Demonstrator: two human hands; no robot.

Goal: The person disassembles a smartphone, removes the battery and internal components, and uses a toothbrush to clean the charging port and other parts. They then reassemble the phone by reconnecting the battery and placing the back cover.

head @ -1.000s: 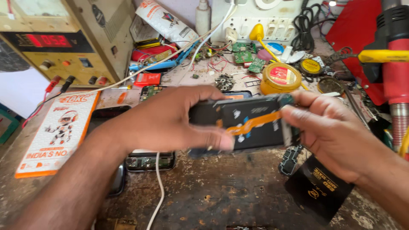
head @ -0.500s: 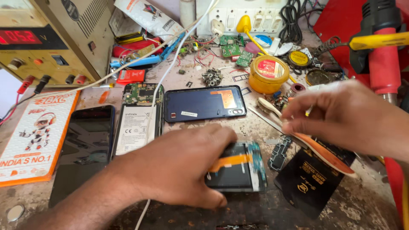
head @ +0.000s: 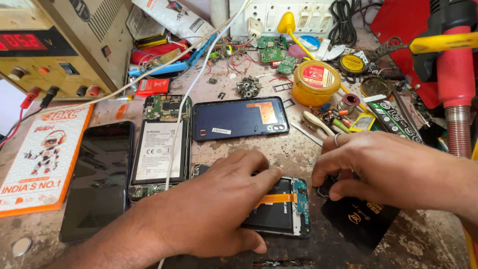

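Cluttered repair tabletop (head: 428, 244), scuffed and stained, with parts scattered everywhere. Right in the middle near the front edge lies an opened phone (head: 281, 209), back off, with an orange ribbon cable running across its insides. The left hand (head: 219, 209) lies flat over it with fingers spread, pressing it down, which looks like a way to stop it sliding around. The right hand (head: 388, 169) hovers just beside the phone's right end, fingertips pinched together over a small dark part; I honestly can't tell what it's gripping, if anything. A black card (head: 361, 221) sits under that hand.

Further out: a blue back cover (head: 241, 118) lies face down behind the phone, another stripped phone (head: 159, 149) shows its white battery to the left, and a dark phone (head: 99, 179) lies beside that. A yellow tub (head: 316, 82) stands near the back, and a power supply (head: 55, 45) with a red readout sits at back left.
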